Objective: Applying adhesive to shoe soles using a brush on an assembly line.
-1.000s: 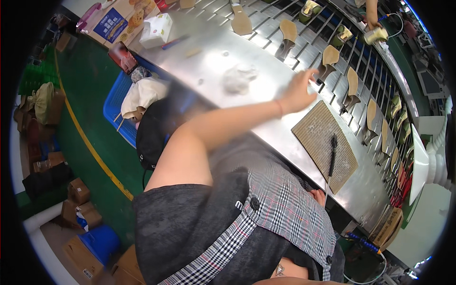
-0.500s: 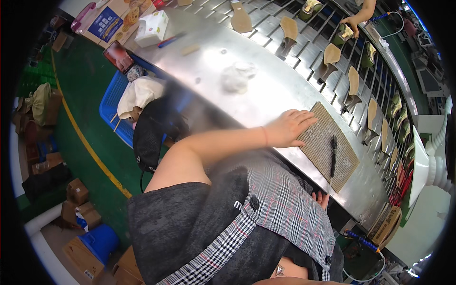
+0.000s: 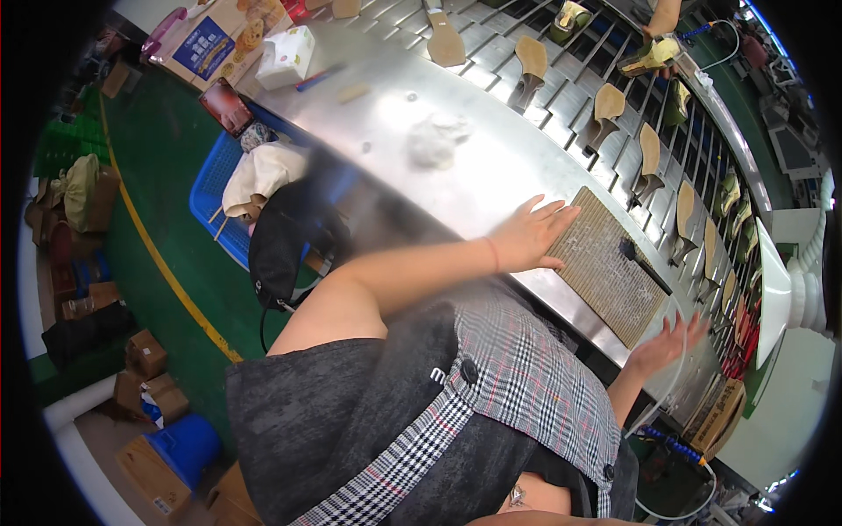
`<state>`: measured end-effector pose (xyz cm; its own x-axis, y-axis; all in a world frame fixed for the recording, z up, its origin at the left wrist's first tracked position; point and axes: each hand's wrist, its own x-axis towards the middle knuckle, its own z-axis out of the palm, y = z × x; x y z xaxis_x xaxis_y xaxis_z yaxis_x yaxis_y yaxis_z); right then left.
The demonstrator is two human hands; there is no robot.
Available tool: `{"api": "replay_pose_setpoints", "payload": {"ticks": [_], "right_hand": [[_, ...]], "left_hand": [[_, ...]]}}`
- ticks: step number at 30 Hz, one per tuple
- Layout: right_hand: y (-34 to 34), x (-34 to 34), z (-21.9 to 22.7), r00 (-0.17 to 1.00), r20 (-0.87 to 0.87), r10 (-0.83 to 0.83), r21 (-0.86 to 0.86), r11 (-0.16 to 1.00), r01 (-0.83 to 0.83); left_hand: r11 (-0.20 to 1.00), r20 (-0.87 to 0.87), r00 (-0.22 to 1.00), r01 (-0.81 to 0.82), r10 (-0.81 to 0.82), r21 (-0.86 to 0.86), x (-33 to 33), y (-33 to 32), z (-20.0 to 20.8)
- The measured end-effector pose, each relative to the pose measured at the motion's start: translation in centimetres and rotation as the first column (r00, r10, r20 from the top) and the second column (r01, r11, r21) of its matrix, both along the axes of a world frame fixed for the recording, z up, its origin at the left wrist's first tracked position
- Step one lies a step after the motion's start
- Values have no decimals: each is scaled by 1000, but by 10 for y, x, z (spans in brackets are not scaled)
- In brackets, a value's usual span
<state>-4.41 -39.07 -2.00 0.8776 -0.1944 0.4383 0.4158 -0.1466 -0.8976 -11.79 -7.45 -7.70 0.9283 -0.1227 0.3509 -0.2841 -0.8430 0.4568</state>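
Observation:
My left hand, fingers spread, rests at the left edge of a ridged tan mat on the metal table. A slim black tool with a knob near one end lies across the mat's far right part; its exact kind is unclear. My right hand is raised beside the mat's near right corner. Its fingers are apart, somewhat blurred, and nothing shows in them. A thin pale hose runs past this hand and wrist.
Beyond the metal table, tan heeled shoe soles line a slatted conveyor. At the upper right another person's hand is at a green shoe upper. White fluff, a tissue pack and a blue basket are to the left.
My right hand has come up from below the table edge to beside the mat. The black tool has turned and shifted right. The other person's shoe upper has tilted and lifted.

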Motion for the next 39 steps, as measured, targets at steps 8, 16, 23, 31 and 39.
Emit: {"api": "replay_pose_setpoints", "payload": {"ticks": [8, 16, 23, 31, 39], "right_hand": [[85, 48, -10, 969, -186, 161, -698, 672, -246], [87, -15, -26, 940, -225, 257, -265, 912, -313], [81, -39, -56, 943, -257, 212, -36, 973, -228], [97, -42, -74, 959, 12, 282, -556, 799, -228], [98, -42, -96, 956, 83, 283, -708, 691, -143]], "left_hand": [[995, 1, 996, -93, 93, 31, -5, -8, 2], [995, -39, 994, -101, 100, -16, -6, -3, 7], [941, 138, 971, -143, 193, -308, 8, 27, 27], [858, 193, 865, -385, 464, -340, 135, 153, 39], [610, -229, 615, -786, 755, -100, 205, 271, -3]]}}
